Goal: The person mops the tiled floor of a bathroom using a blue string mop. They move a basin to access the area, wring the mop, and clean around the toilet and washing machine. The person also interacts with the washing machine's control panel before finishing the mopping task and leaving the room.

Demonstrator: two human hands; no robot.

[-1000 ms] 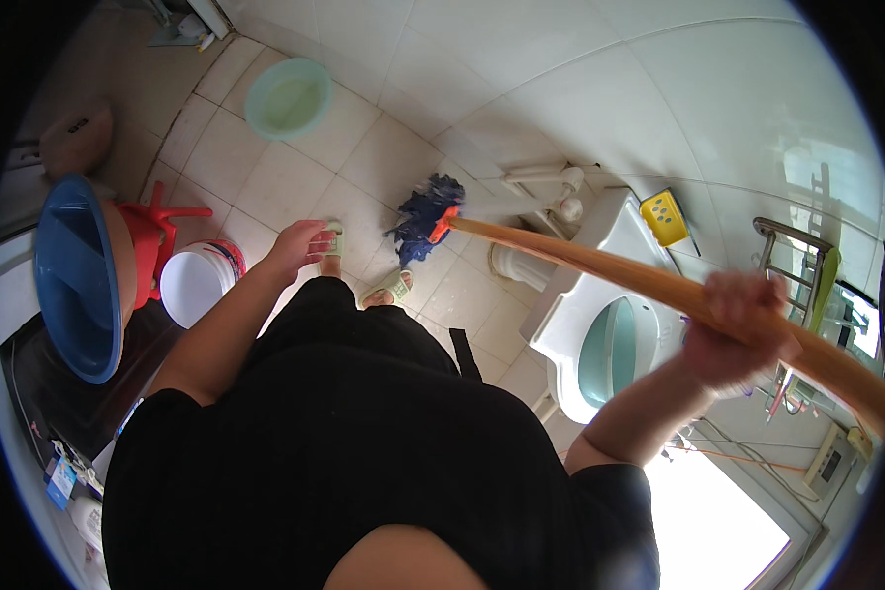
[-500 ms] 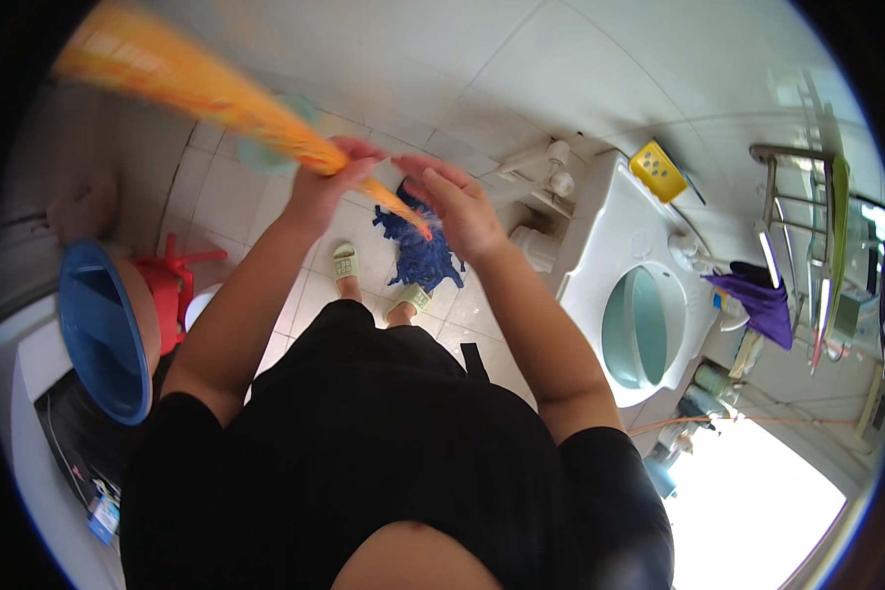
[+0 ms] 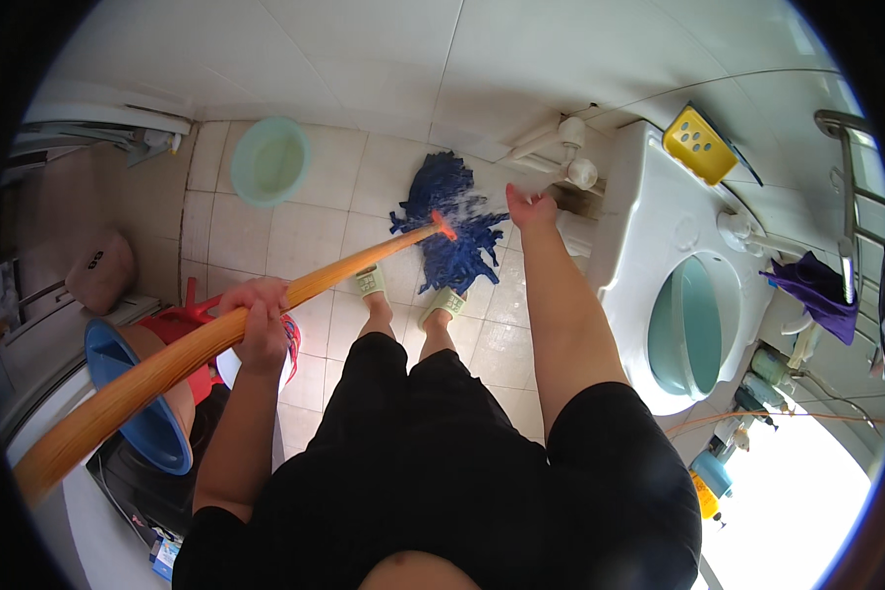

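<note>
A mop with an orange, wood-patterned handle (image 3: 349, 265) slants from the lower left to the floor ahead of my feet. Its head of dark blue cloth strips (image 3: 462, 258) lies spread on the tiles, joined to the handle by a red-orange socket (image 3: 443, 226). My left hand (image 3: 258, 320) has its fingers wrapped round the handle partway along. My right hand (image 3: 532, 206) is off the mop, fingers apart and holding nothing, and appears close to the white pipe fitting (image 3: 580, 174). In the picture it lies right of the mop head.
A pale green basin (image 3: 270, 162) stands on the floor ahead left. Beside my left arm are a blue basin (image 3: 108, 366) and a red stool (image 3: 195, 303). At right, a white sink (image 3: 629, 226) holds a teal basin (image 3: 667, 329); a yellow soap rack (image 3: 700, 146) hangs behind it.
The handle has swung from the upper left down to the lower left, in my left hand. My right hand has moved away from it to the right. The mop head remains on the floor.
</note>
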